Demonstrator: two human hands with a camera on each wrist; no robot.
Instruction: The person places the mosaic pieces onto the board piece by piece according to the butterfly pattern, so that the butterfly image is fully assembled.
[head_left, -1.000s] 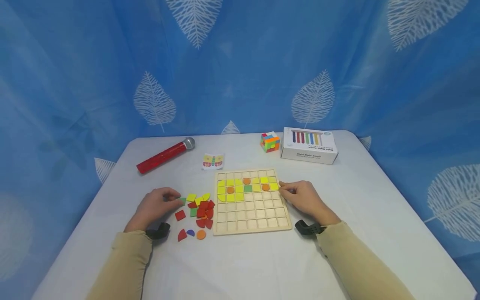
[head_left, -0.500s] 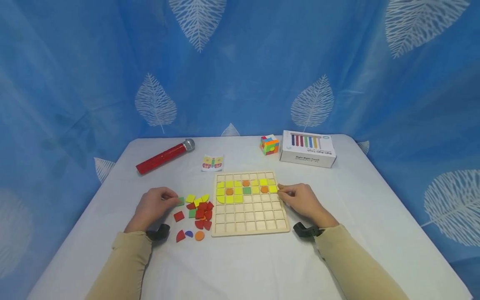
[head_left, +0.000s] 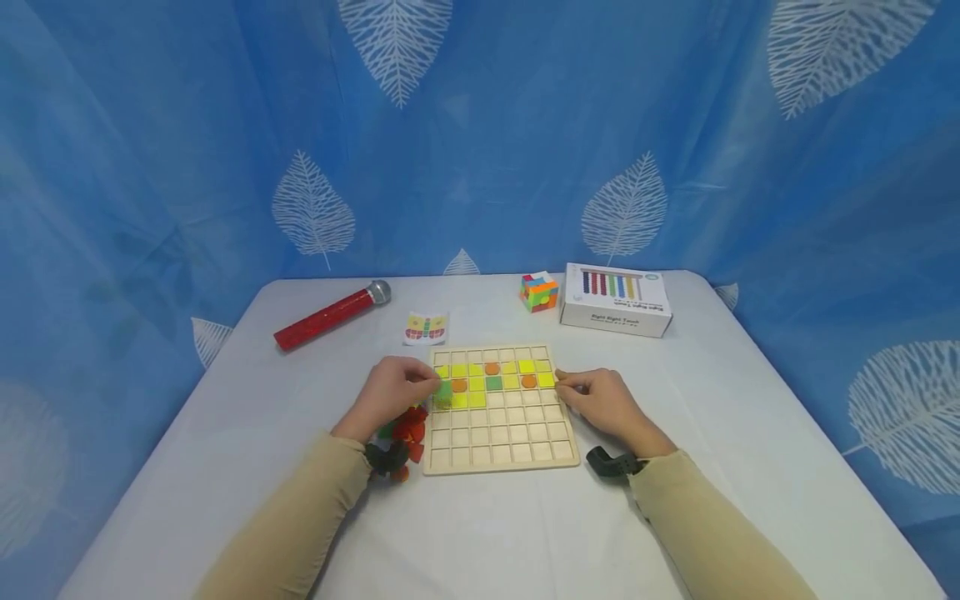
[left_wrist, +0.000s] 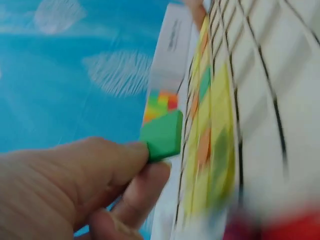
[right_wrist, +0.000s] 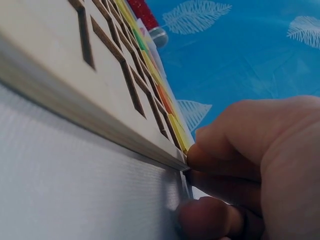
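Note:
My left hand (head_left: 388, 390) pinches a green square tile (left_wrist: 162, 136) between thumb and fingers. In the head view the tile overlaps the left side of the wooden grid board (head_left: 502, 457). Yellow tiles (head_left: 477, 384), several orange round tiles (head_left: 492, 368) and one green square (head_left: 493, 383) sit in the upper rows of its grid. At the board's right edge my right hand (head_left: 606, 402) holds on, thumb and fingers at the rim in the right wrist view. Red tiles (head_left: 409, 427) lie heaped left of the board, partly hidden by my left wrist.
A small pattern card (head_left: 426, 328) lies behind the board, with a red microphone (head_left: 326, 320) to its left. Toward the back right stand a puzzle cube (head_left: 538, 292) and a white box (head_left: 617, 300). A blue leaf-print curtain (head_left: 480, 150) surrounds the table.
My left hand has lifted the green tile from beside the heap and carried it right, over the board's left side. The right hand stays at the board's edge.

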